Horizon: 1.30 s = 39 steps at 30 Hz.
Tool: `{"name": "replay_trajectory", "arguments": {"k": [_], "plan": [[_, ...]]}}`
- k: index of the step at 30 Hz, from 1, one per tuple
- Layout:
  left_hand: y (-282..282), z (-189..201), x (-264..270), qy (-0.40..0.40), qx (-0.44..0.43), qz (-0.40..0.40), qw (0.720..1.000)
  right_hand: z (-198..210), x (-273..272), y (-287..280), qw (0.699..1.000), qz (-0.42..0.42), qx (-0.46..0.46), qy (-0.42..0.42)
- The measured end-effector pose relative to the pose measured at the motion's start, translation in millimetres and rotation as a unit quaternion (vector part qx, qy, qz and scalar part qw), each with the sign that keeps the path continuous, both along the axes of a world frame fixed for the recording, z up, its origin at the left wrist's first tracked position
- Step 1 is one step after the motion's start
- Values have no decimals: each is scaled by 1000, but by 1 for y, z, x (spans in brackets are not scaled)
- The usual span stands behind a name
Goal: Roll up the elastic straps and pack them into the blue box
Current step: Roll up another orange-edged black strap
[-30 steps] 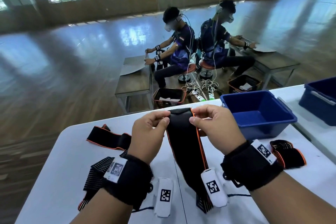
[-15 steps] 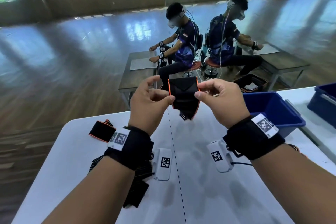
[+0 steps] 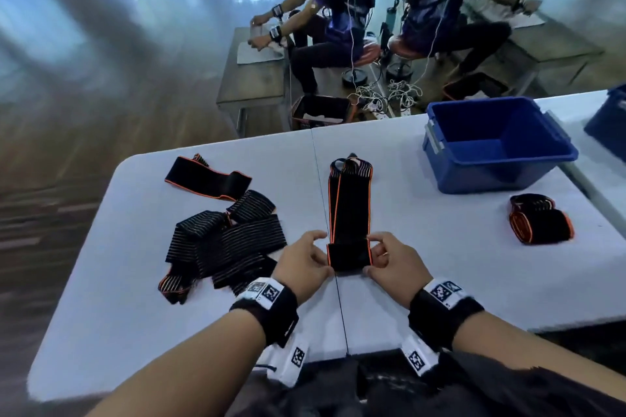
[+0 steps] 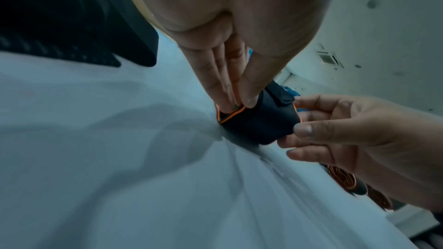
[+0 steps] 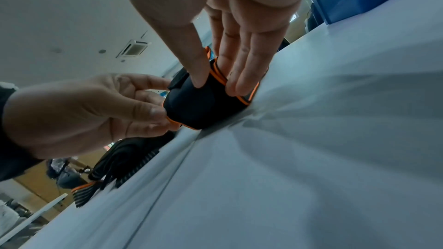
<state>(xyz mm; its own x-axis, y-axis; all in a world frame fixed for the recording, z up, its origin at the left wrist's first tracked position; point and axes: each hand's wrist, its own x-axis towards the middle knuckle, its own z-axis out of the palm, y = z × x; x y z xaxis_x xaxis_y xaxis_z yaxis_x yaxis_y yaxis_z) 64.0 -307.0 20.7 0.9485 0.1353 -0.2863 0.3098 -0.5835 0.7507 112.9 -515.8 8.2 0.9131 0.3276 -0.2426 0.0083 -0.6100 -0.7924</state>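
Observation:
A black elastic strap with orange edges [image 3: 350, 206] lies stretched away from me on the white table [image 3: 423, 264], its near end folded into a short roll [image 3: 349, 256]. My left hand [image 3: 305, 262] pinches the roll's left side [image 4: 236, 110] and my right hand [image 3: 389, 262] pinches its right side [image 5: 215, 80]. The blue box [image 3: 498, 142] stands at the back right, with nothing visible inside. A rolled strap [image 3: 540, 223] lies in front of the box. More loose straps [image 3: 223, 237] are heaped at the left.
Another flat strap [image 3: 206, 176] lies at the back left of the table. A second blue box [image 3: 606, 122] shows at the far right edge. Beyond the table, two people sit at low wooden benches [image 3: 254, 78].
The strap was held up in the air between both hands; now it lies flat on the table, and both hands grip its near end folded into a short roll.

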Motion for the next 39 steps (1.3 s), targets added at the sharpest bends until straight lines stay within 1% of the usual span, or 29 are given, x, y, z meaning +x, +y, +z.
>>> {"name": "replay_trajectory", "arguments": {"k": [3, 6, 8, 10, 12, 15, 17, 20, 23, 26, 30, 37, 39], "plan": [[1, -13, -15, 20, 25, -36, 999, -9, -11, -8, 1000, 24, -4, 9], [5, -18, -21, 8, 46, -71, 996, -10, -11, -16, 999, 49, -19, 1], [8, -15, -20, -3, 32, -74, 997, -5, -4, -21, 998, 53, -40, 13], [12, -11, -12, -2, 7, -59, 998, 2, 8, -24, 998, 30, -49, 9], [18, -7, 5, -4, -22, -28, 999, 8, 26, -25, 999, -17, -43, 5], [26, -5, 43, -24, -22, 8, 999, 9, 64, -20, 997, -75, -7, 15], [28, -6, 71, -29, -32, 33, 999, 3, 92, -12, 993, -109, 28, 42], [27, -8, 106, -8, -55, 62, 996, -4, 127, 4, 982, -155, 63, 85], [29, -19, 131, 24, -95, 99, 990, -10, 151, 20, 977, -160, 62, 128], [28, -24, 144, 33, -128, 136, 982, -20, 162, 31, 976, -157, 36, 147], [22, -22, 152, 36, -183, 159, 970, -31, 168, 41, 977, -163, 27, 135], [16, -22, 155, 41, -234, 183, 954, -23, 165, 56, 968, -182, 79, 156], [15, -20, 154, 41, -232, 180, 955, -18, 162, 58, 962, -194, 98, 164]]}}
